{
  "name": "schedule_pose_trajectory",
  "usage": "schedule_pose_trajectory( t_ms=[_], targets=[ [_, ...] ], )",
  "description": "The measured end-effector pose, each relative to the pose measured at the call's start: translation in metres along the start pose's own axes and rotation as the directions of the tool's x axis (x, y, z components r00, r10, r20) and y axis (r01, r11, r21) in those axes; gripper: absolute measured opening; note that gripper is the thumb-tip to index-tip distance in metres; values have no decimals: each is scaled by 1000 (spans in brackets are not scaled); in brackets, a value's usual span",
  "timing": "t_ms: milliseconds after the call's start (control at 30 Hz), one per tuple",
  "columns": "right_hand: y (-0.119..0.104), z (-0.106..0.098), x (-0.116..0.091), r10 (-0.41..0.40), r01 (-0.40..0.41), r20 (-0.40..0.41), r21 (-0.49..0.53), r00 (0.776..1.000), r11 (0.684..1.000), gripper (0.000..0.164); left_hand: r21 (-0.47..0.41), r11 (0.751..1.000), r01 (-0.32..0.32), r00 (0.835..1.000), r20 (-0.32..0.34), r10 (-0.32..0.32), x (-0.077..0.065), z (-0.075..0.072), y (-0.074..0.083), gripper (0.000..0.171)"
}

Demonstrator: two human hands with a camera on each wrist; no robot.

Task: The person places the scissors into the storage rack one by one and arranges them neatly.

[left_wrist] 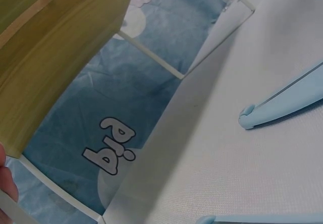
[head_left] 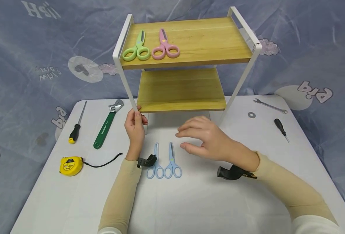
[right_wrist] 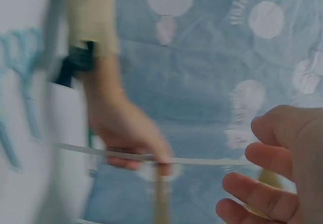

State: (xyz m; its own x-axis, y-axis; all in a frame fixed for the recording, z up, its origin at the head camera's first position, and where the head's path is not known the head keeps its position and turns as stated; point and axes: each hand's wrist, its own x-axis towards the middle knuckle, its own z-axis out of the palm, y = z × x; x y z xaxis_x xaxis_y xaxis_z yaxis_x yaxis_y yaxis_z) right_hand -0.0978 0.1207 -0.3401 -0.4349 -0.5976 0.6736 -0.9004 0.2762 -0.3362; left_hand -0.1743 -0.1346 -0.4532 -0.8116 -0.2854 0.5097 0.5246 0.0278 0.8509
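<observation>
A two-tier shelf with wooden boards [head_left: 195, 42] and a white metal frame stands at the back of the table. My left hand [head_left: 135, 125] grips its front left leg at the lower board's corner, fingers and thumb around the white bar. My right hand [head_left: 203, 138] holds nothing; its fingers are spread and slightly bent, just in front of the lower board [head_left: 181, 94]. Two blue scissors, the left pair [head_left: 155, 165] and the right pair [head_left: 172, 165], lie side by side between my arms. On the top board rest green scissors [head_left: 138, 48] and pink scissors [head_left: 165, 47].
To the left lie a screwdriver [head_left: 76, 130], a green-handled adjustable wrench [head_left: 106, 128] and a yellow tape measure [head_left: 71, 165] with a black strap. On the right are a washer [head_left: 251, 115], a spanner [head_left: 270, 106] and a small black screwdriver [head_left: 280, 127]. A patterned cloth hangs behind.
</observation>
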Motion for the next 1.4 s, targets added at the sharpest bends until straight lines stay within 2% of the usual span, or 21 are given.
schedule_pose_trajectory(
  t_ms=[167,433,700,867,1033,1233,1400],
  targets=[
    [9,28,-38,62,-62,52,11,997,998,17,-3,1000,4,1000,-2,-4,1,1,-1,39],
    [7,64,-72,145,-152,120,52,982,987,22,8,1000,10,1000,-6,-10,1,1,-1,39],
    [2,87,-91,216,-230,150,85,965,969,23,10,999,44,999,-9,-44,2,1,2,28],
    [3,95,-99,232,-252,178,99,956,963,24,0,998,59,998,-16,-59,1,2,3,27],
    [2,98,-104,265,-285,190,87,945,955,26,10,999,49,999,-3,-49,-1,2,3,26],
    [1,103,-109,339,-361,242,51,909,931,30,22,999,32,999,3,-32,-1,0,1,30],
    [1,107,-110,362,-373,275,-12,891,928,29,23,999,22,1000,7,-23,0,-1,1,32]
  ],
)
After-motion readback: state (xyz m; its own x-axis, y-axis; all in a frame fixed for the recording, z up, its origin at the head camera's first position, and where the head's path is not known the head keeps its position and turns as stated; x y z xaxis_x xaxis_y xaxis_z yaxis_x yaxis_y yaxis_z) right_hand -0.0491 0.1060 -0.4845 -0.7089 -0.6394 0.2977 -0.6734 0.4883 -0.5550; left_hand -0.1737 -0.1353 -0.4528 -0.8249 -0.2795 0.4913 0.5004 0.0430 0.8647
